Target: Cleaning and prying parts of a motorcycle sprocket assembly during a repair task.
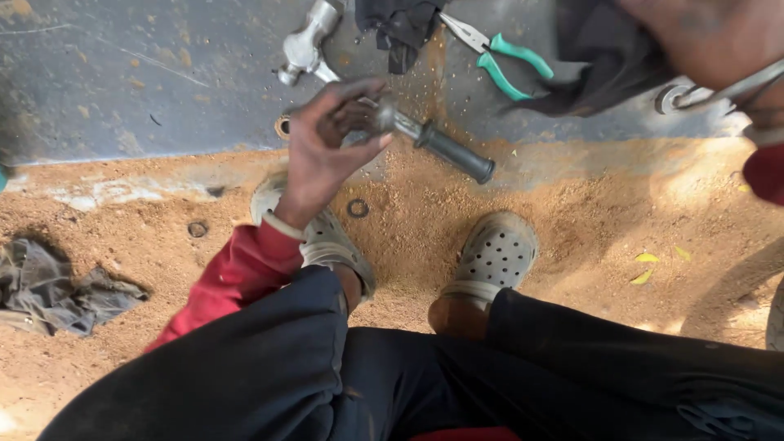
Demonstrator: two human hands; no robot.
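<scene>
My left hand [327, 143], in a red sleeve, is raised over the ground with its fingers closed on the metal head end of a ratchet wrench [408, 129]. The wrench's black grip [457, 155] points down and to the right. My right hand [706, 37] is blurred at the top right corner. A thin metal bar [735, 86] crosses just below it, and whether the hand holds the bar is unclear.
A hammer head [306, 45], green-handled pliers [502, 61] and dark cloths [400, 24] lie on the grey metal sheet [122, 82]. Washers [358, 208] dot the sandy ground. My feet in grey clogs [494, 257] stand below, with a grey rag [57, 290] at left.
</scene>
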